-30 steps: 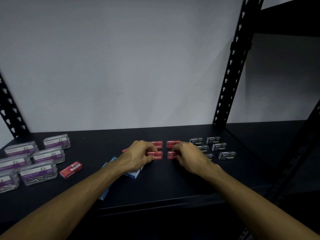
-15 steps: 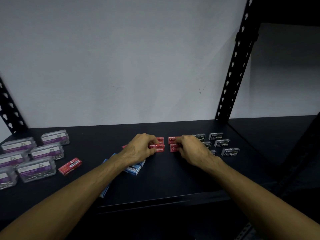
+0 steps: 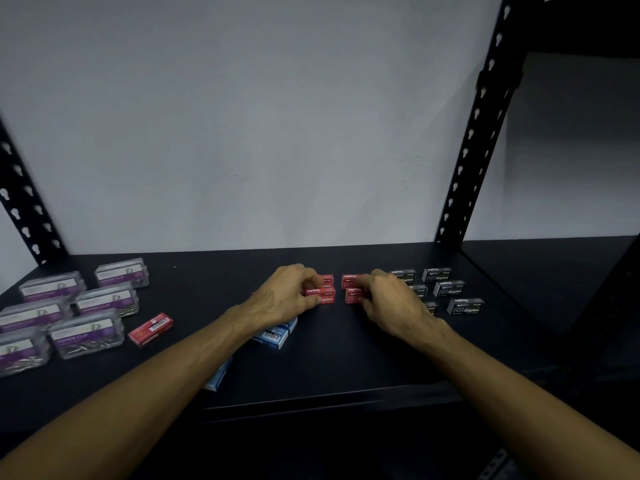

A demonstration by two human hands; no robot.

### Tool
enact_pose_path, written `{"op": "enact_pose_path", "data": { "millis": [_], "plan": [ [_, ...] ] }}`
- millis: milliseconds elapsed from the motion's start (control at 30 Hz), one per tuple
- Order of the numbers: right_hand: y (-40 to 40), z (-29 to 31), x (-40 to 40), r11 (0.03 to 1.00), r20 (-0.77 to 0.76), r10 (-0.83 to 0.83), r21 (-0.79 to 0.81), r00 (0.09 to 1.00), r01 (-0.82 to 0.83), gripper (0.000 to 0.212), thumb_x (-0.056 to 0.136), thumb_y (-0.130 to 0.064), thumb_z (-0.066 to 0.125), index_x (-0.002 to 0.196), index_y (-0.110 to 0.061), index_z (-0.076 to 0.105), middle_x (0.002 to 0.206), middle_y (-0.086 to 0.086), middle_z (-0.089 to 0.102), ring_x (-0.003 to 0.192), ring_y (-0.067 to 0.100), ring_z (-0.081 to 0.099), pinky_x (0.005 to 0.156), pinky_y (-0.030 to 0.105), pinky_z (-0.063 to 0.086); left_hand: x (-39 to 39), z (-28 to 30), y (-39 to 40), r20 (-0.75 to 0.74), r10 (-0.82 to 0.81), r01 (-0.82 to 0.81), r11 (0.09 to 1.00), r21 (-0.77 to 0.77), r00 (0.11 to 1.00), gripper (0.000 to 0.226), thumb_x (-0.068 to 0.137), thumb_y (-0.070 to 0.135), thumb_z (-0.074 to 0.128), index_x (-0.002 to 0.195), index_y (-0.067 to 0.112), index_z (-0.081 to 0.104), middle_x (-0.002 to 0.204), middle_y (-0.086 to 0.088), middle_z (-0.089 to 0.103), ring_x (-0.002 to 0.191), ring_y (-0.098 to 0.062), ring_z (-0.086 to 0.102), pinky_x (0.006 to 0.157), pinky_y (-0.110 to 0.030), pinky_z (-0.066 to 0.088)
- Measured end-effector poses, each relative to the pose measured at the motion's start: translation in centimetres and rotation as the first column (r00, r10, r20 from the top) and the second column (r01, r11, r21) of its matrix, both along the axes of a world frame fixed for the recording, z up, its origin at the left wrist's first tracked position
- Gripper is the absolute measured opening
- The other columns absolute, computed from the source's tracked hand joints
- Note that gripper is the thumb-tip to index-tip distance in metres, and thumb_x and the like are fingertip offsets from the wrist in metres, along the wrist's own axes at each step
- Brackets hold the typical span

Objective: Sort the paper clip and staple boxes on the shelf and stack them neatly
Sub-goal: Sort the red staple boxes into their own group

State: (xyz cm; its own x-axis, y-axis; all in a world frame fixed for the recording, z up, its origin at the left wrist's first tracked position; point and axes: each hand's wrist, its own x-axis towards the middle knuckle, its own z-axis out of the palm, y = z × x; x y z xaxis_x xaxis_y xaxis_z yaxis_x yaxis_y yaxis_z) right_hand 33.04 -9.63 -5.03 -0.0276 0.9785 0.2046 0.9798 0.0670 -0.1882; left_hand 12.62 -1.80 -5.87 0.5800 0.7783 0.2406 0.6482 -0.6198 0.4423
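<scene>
Several red staple boxes lie in two small columns at the middle of the black shelf (image 3: 346,362). My left hand (image 3: 287,296) pinches the left red staple boxes (image 3: 323,295) with its fingertips. My right hand (image 3: 391,303) grips the right red staple boxes (image 3: 351,288). One more red staple box (image 3: 150,329) lies alone to the left. Clear paper clip boxes (image 3: 86,332) with purple labels are grouped at the far left. Black staple boxes (image 3: 448,288) sit to the right of my right hand. Blue staple boxes (image 3: 275,336) lie partly hidden under my left forearm.
A black perforated upright (image 3: 481,126) rises at the back right of the shelf, another upright (image 3: 24,202) at the back left. A grey wall closes the back. A second dark shelf surface (image 3: 554,271) continues to the right.
Both hands stay on the red boxes, nudging the two columns a little farther back on the shelf. The camera view has drifted slightly.
</scene>
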Motion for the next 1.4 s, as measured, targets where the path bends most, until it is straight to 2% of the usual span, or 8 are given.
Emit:
{"op": "enact_pose_path", "data": {
  "millis": [133, 400, 567, 800, 967, 1067, 1233, 1400],
  "plan": [
    [-0.6, 0.4, -0.3, 0.999, 0.021, -0.035, 0.027, 0.999, 0.034, 0.032, 0.094, -0.016, 0.056, 0.126, -0.015, 0.059, 0.116, 0.004, 0.058, 0.099, 0.023, 0.063, 0.085, 0.037, 0.054, -1.1, 1.0, -0.5, 0.07, 0.002, -0.004, 1.0, 0.023, 0.998, 0.029, 0.09, 0.033, 0.069, 0.116, 0.021, 0.068, 0.1, 0.011, 0.061, 0.085, -0.001, 0.06, 0.075, -0.017, 0.05],
    [-1.4, 2.1, -1.8, 0.993, 0.057, -0.044, 0.114, 0.997, 0.038, 0.025, 0.095, -0.021, 0.056, 0.118, -0.013, 0.061, 0.112, 0.004, 0.058, 0.092, 0.023, 0.064, 0.078, 0.036, 0.055, -4.7, 4.2, -0.9, 0.146, 0.062, -0.065, 0.998, 0.016, 0.987, 0.022, 0.092, 0.031, 0.066, 0.111, 0.022, 0.071, 0.098, 0.015, 0.067, 0.087, 0.008, 0.059, 0.071, -0.007, 0.041],
    [-1.7, 2.7, -3.1, 0.992, 0.058, -0.02, 0.126, 0.998, 0.013, 0.026, 0.095, -0.024, 0.055, 0.118, -0.015, 0.062, 0.113, 0.004, 0.06, 0.094, 0.024, 0.064, 0.078, 0.035, 0.053, -7.4, 5.1, -1.2, 0.156, 0.105, -0.106, 0.994, -0.002, 0.982, 0.019, 0.091, 0.031, 0.066, 0.108, 0.024, 0.072, 0.094, 0.015, 0.068, 0.086, 0.006, 0.061, 0.07, -0.009, 0.042],
    [-1.7, 2.6, -5.4, 0.987, 0.046, 0.035, 0.152, 0.998, -0.041, 0.022, 0.096, -0.029, 0.054, 0.113, -0.017, 0.063, 0.104, 0.002, 0.059, 0.088, 0.023, 0.063, 0.07, 0.031, 0.046, -11.0, 5.3, -1.6, 0.155, 0.144, -0.143, 0.99, -0.013, 0.977, 0.017, 0.091, 0.03, 0.066, 0.106, 0.025, 0.072, 0.092, 0.016, 0.067, 0.087, 0.002, 0.062, 0.072, -0.013, 0.046],
    [-1.8, 2.3, -7.3, 0.989, 0.037, 0.069, 0.13, 0.997, -0.073, 0.019, 0.095, -0.025, 0.053, 0.108, -0.015, 0.062, 0.102, 0.002, 0.058, 0.088, 0.024, 0.061, 0.07, 0.032, 0.045, -12.9, 4.9, -2.0, 0.158, 0.181, -0.182, 0.983, -0.008, 0.971, 0.016, 0.091, 0.03, 0.067, 0.106, 0.025, 0.072, 0.091, 0.018, 0.065, 0.087, 0.004, 0.061, 0.069, -0.01, 0.043],
    [-1.8, 2.0, -8.4, 0.986, 0.016, 0.105, 0.127, 0.994, -0.106, 0.015, 0.096, -0.025, 0.054, 0.103, -0.014, 0.062, 0.103, 0.003, 0.059, 0.084, 0.021, 0.058, 0.067, 0.029, 0.039, -13.7, 4.5, -2.2, 0.158, 0.196, -0.198, 0.98, -0.005, 0.968, 0.018, 0.092, 0.029, 0.066, 0.108, 0.023, 0.072, 0.091, 0.018, 0.064, 0.086, 0.004, 0.06, 0.068, -0.009, 0.041],
    [-1.9, 1.3, -10.0, 0.982, -0.021, 0.16, 0.101, 0.987, -0.157, 0.021, 0.098, -0.026, 0.055, 0.114, -0.015, 0.063, 0.113, 0.002, 0.062, 0.095, 0.018, 0.061, 0.081, 0.032, 0.053, -14.7, 4.0, -2.6, 0.145, 0.215, -0.218, 0.976, 0.006, 0.966, 0.019, 0.093, 0.028, 0.066, 0.11, 0.022, 0.071, 0.095, 0.018, 0.063, 0.088, 0.007, 0.058, 0.069, -0.009, 0.041],
    [-1.5, 0.7, -11.0, 0.977, -0.04, 0.2, 0.078, 0.979, -0.196, 0.022, 0.1, -0.027, 0.053, 0.115, -0.015, 0.064, 0.111, 0.002, 0.062, 0.093, 0.015, 0.06, 0.081, 0.031, 0.053, -15.6, 3.3, -2.5, 0.109, 0.241, -0.245, 0.969, 0.019, 0.964, 0.018, 0.093, 0.026, 0.065, 0.11, 0.023, 0.071, 0.096, 0.016, 0.064, 0.088, 0.007, 0.057, 0.069, -0.009, 0.04]
  ]
}}
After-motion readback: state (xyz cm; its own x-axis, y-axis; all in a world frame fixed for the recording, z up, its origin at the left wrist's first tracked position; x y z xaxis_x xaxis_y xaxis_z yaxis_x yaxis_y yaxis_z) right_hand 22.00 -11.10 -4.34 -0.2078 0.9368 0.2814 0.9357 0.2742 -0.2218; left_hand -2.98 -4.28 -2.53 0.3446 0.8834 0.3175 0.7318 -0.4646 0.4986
